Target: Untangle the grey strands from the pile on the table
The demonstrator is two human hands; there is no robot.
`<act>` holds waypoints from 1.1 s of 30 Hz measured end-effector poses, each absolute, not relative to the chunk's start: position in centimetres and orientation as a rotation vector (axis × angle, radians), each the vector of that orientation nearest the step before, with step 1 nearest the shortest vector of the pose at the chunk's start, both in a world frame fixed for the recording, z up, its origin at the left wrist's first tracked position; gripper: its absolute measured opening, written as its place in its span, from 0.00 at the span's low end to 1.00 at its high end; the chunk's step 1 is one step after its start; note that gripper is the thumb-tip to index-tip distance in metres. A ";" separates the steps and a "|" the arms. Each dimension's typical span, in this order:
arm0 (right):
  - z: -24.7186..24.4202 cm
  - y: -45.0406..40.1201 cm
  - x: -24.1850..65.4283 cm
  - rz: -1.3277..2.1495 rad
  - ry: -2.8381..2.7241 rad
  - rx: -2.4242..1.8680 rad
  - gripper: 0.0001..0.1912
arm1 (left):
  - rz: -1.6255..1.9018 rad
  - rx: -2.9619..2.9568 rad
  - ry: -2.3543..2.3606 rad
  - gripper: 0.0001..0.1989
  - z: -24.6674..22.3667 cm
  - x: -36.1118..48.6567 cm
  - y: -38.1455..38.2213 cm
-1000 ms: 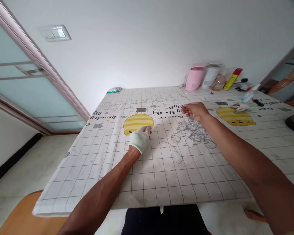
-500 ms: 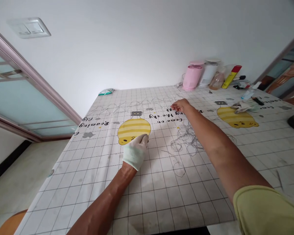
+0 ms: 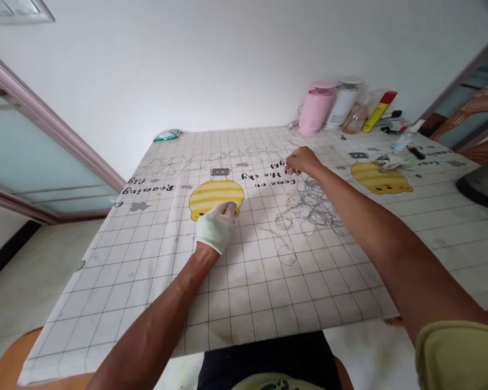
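My left hand (image 3: 217,225), in a white and pale green glove, is closed over the yellow striped balloon print on the tablecloth; whatever its fingers hold is too small to make out. Bare and raised over the printed words, my right hand (image 3: 303,161) has its fingertips drawn together, perhaps on thin thread that I cannot make out. A loose tangle of thin grey thread (image 3: 309,208) lies on the table just below my right wrist. From it a small loop (image 3: 287,254) trails toward the front. More thin thread (image 3: 228,154) runs in zigzags along the table's back part.
Along the wall stand a pink device (image 3: 315,111), a white device (image 3: 341,107), an amber bottle (image 3: 354,119) and a yellow-red box (image 3: 379,112). A crumpled glove (image 3: 396,161) and a clear bottle (image 3: 407,136) lie at right. A green packet (image 3: 167,135) sits at the back left corner.
The view has tilted down, showing the table's front edge and my lap. My right hand's fingers are more curled and bent downward. My left hand stays closed on the balloon print.
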State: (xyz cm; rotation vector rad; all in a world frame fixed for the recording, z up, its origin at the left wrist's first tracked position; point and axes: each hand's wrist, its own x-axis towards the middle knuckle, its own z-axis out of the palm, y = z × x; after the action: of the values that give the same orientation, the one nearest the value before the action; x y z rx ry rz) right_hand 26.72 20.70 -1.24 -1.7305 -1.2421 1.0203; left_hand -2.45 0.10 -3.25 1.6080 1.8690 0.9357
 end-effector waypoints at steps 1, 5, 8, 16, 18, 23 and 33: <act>-1.1 19.1 26.8 1.030 -1.328 -1.704 0.10 | 0.938 1.600 1.863 0.16 -3.3 -2.5 0.1; -0.7 12.1 26.6 1.078 -2.044 -1.418 0.05 | 0.928 1.585 1.841 0.17 -3.6 -2.3 0.2; -0.7 8.0 26.0 0.863 -2.422 -1.316 0.06 | 0.916 1.584 1.835 0.16 -3.7 -2.2 0.1; -0.7 3.2 25.2 0.448 -2.716 -1.219 0.07 | 0.935 1.590 1.834 0.16 -3.8 -2.3 0.3; -0.4 2.1 25.0 0.488 -2.735 -1.177 0.05 | 0.945 1.599 1.823 0.16 -3.7 -2.3 0.2; 0.0 -0.4 24.1 0.748 -2.843 -1.205 0.02 | 0.933 1.610 1.808 0.16 -3.7 -1.9 0.0; -1.4 -0.6 23.9 0.737 -2.655 -1.082 0.09 | 0.801 1.660 1.569 0.17 -1.8 -0.2 -2.1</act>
State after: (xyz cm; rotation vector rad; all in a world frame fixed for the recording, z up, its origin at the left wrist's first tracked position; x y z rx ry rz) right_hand 23.85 -0.60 -1.41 -1.0820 -2.6548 0.7372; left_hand -0.23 -2.11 -1.76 1.6604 1.5695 0.8007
